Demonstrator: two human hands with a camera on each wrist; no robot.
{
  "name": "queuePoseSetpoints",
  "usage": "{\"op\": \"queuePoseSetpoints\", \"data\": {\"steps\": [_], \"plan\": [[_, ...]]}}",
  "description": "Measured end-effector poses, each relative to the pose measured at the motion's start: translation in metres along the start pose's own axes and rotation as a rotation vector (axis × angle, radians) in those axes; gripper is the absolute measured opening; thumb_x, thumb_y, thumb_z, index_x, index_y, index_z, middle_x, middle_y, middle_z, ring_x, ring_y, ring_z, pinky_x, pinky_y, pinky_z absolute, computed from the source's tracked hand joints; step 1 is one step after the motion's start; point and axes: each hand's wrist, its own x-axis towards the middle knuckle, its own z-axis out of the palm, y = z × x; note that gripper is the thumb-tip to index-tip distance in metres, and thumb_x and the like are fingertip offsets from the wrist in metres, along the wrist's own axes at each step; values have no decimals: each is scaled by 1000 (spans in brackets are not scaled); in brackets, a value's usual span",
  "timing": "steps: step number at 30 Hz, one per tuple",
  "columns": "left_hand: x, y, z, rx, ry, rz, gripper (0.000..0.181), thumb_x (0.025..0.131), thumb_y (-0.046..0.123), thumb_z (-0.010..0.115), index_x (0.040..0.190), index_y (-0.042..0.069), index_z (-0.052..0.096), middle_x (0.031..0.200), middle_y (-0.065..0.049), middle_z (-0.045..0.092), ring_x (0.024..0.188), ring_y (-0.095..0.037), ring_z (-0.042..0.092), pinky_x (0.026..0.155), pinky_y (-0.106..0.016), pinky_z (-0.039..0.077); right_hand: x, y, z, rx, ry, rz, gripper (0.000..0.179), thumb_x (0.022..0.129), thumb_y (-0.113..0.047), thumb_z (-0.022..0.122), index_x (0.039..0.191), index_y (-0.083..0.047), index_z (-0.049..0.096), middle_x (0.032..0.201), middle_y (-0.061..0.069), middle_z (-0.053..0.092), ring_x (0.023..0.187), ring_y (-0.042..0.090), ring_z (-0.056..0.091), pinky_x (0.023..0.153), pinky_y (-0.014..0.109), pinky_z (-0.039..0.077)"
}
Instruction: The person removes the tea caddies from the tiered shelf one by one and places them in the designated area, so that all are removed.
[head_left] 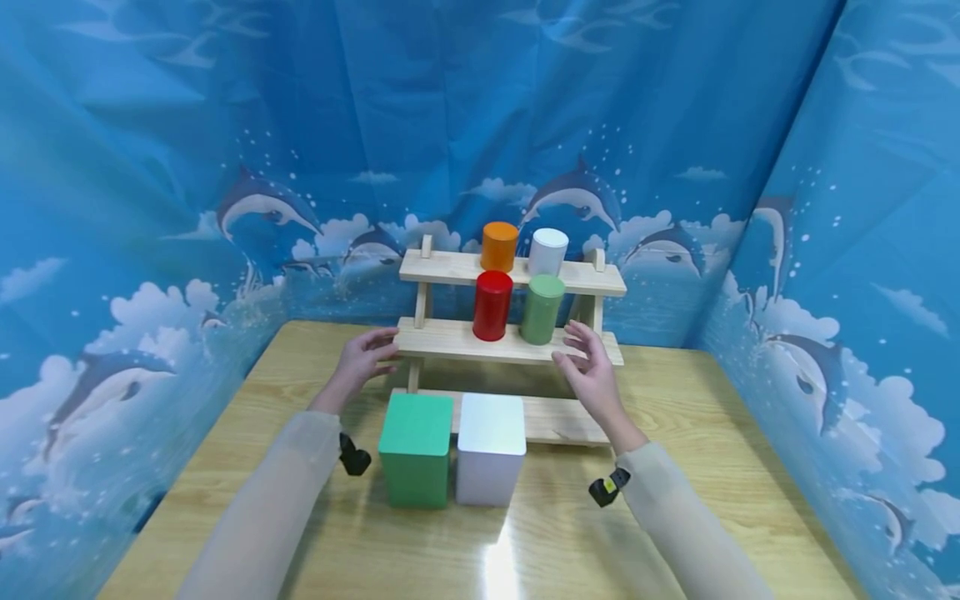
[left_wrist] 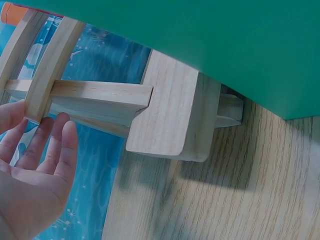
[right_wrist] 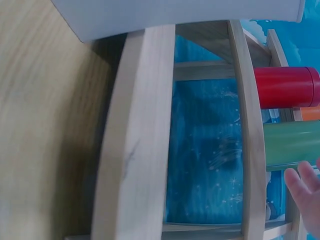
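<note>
My left hand [head_left: 362, 360] is at the left end of the middle shelf [head_left: 450, 340] of a wooden three-tier rack. In the left wrist view its thumb and loosely extended fingertips [left_wrist: 46, 125] lie right at the board's end [left_wrist: 37, 107]. My right hand [head_left: 592, 371], fingers spread, is at the right part of that shelf, beside a green cylinder [head_left: 543, 310]. Its fingertips [right_wrist: 296, 182] come close to the cylinder's side in the right wrist view. A red cylinder [head_left: 492, 306] stands left of the green one. Orange [head_left: 499, 247] and white [head_left: 548, 252] cylinders stand on the top shelf.
A green box [head_left: 416, 450] and a white box [head_left: 491, 450] stand side by side before the rack, covering part of its lowest shelf [head_left: 566, 419]. The wood-grain table [head_left: 585, 542] is bounded by blue dolphin curtains [head_left: 435, 108] at the back and sides.
</note>
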Motion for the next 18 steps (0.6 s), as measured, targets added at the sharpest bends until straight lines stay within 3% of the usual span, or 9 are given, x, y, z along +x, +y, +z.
{"op": "queuePoseSetpoints", "data": {"steps": [4,10,15,18], "plan": [[0,0,0,2,0,-5,42,92,13,58,133,8,49,129,-14,49,103,-26,56,92,-48,46,9,-2,2,-38,21,4,48,89,0,60,133,4,42,131,23,45,118,40,45,94,52,42],[-1,0,0,4,-2,-8,42,93,13,58,133,9,49,129,-13,48,106,-28,55,91,-48,47,22,-8,6,-54,60,35,51,89,-2,60,136,1,40,134,20,43,120,37,43,96,48,43],[-1,0,-1,8,-7,-7,43,93,14,58,134,10,48,130,-12,48,105,-25,55,91,-47,47,33,-10,10,-85,89,47,52,90,-7,61,136,3,39,136,22,39,121,38,40,96,52,41],[-1,0,-1,10,-10,-6,43,93,14,59,134,9,48,132,-13,47,104,-24,55,91,-47,47,42,2,10,-86,95,53,52,90,-13,63,136,-2,42,139,19,38,124,38,38,98,54,39]]}}
